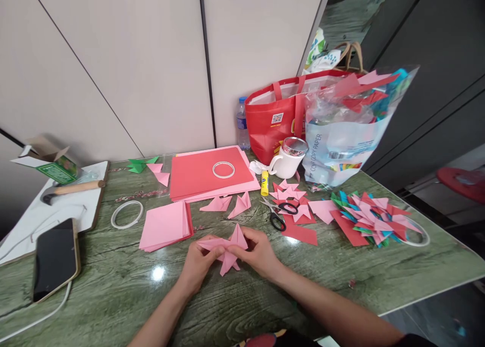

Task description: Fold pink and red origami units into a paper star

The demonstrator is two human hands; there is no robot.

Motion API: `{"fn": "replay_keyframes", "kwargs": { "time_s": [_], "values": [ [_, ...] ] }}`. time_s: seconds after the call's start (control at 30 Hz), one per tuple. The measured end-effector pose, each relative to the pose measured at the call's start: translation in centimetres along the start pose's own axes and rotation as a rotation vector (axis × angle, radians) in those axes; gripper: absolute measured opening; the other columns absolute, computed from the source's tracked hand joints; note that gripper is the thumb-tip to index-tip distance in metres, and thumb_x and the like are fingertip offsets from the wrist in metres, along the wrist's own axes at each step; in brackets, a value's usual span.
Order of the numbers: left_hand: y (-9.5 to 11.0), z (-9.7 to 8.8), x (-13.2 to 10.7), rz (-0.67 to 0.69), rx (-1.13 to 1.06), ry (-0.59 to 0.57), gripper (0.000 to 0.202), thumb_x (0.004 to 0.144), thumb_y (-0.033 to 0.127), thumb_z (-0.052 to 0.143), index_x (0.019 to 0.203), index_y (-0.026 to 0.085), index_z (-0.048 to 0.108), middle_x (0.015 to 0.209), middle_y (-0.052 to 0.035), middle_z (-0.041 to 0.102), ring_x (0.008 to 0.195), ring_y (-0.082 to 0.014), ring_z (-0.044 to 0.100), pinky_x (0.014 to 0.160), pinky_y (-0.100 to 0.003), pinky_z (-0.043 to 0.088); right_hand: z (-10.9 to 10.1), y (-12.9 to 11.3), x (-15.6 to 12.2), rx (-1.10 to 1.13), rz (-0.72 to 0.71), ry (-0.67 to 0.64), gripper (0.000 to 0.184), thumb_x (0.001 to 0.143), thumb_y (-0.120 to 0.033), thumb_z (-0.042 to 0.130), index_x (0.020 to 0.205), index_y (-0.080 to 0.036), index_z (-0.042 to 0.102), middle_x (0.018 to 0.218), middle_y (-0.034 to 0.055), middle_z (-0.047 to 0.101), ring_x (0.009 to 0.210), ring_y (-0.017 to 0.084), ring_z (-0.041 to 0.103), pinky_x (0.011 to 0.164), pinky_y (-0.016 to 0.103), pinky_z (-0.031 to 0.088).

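Observation:
A pink folded paper piece with several points (228,262) is held just above the table's front middle. My left hand (197,263) pinches its left side, thumb on top. From the right, my right hand (259,251) grips it the same way, its thumb near the centre. The fingers under the paper are partly hidden. Just beyond lie two small pink folded pieces (239,204). A stack of pink paper squares (163,227) rests left of my hands, with red sheets showing at its edge. Black-handled scissors (278,220) lie open to the right.
Red and pink sheets (197,178) under a tape roll (223,169) lie at the back. A glue stick (264,183), white mug (287,160), red bag (265,127) and plastic bag (337,145) stand behind. Coloured folded pieces (373,218) are heaped right; a phone (56,260) and hammer (74,189) lie left.

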State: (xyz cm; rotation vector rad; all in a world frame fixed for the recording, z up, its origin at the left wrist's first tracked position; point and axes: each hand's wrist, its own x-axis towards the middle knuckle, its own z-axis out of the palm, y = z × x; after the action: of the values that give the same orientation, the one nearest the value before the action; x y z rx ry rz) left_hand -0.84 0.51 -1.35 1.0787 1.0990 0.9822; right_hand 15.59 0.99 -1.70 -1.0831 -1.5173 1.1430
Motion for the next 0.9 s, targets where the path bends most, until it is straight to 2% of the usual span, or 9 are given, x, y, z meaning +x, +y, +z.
{"fn": "replay_keyframes", "kwargs": {
  "time_s": [0.13,0.27,0.4,0.5,0.67,0.9],
  "values": [
    [0.1,-0.1,0.0,0.016,0.018,0.006,0.019,0.066,0.031,0.072,0.071,0.013,0.068,0.066,-0.0007,0.065,0.061,-0.0134,0.057,0.058,-0.021,0.044,-0.2,-0.2,0.0,-0.077,-0.084,0.025,0.027,0.074,-0.032,0.065,0.058,-0.015,0.052,0.057,-0.0035,0.043,0.055,0.01,0.037,0.051,0.022,0.029],
    [0.4,0.0,-0.2,0.06,0.086,0.023,0.015,0.067,0.028,0.071,0.072,0.014,0.07,0.07,-0.002,0.067,0.066,-0.0143,0.058,0.061,-0.022,0.045,-0.2,-0.5,-0.3,-0.19,-0.254,0.096,0.025,0.077,-0.026,0.064,0.057,-0.016,0.052,0.056,-0.0031,0.044,0.055,0.011,0.041,0.051,0.024,0.031],
    [0.6,0.1,-0.3,0.149,0.123,0.029,0.007,0.068,0.023,0.07,0.07,0.017,0.071,0.073,-0.0017,0.068,0.068,-0.0142,0.06,0.064,-0.021,0.045,-0.2,-0.9,-0.8,-0.229,-0.43,0.122,0.015,0.08,-0.021,0.062,0.066,-0.015,0.061,0.06,0.0004,0.052,0.057,0.012,0.048,0.052,0.024,0.038],
    [0.9,0.2,-0.4,0.212,0.122,0.015,0.002,0.068,0.019,0.07,0.067,0.017,0.071,0.071,-0.0016,0.068,0.068,-0.0143,0.061,0.065,-0.022,0.046,-0.3,-1.0,-1.0,-0.222,-0.54,0.119,0.007,0.081,-0.018,0.061,0.08,-0.015,0.067,0.068,0.0037,0.059,0.059,0.012,0.054,0.051,0.022,0.043],
    [1.2,0.4,-0.4,0.294,0.104,0.004,0.004,0.067,0.014,0.069,0.067,0.018,0.071,0.07,-0.0024,0.069,0.067,-0.0153,0.063,0.064,-0.024,0.049,-0.6,-0.8,-1.0,-0.235,-0.67,0.116,0.016,0.082,-0.015,0.059,0.094,-0.018,0.069,0.071,0.0037,0.061,0.061,0.011,0.056,0.052,0.021,0.045],
    [1.1,0.6,-0.6,0.477,0.117,0.015,0.004,0.071,0.017,0.07,0.073,0.019,0.07,0.077,-0.0045,0.07,0.074,-0.019,0.067,0.07,-0.03,0.052,-0.9,-0.8,-1.2,-0.331,-0.839,0.107,0.026,0.081,-0.007,0.056,0.102,-0.017,0.065,0.075,0.006,0.064,0.068,0.014,0.057,0.057,0.025,0.047]
  ]
}}
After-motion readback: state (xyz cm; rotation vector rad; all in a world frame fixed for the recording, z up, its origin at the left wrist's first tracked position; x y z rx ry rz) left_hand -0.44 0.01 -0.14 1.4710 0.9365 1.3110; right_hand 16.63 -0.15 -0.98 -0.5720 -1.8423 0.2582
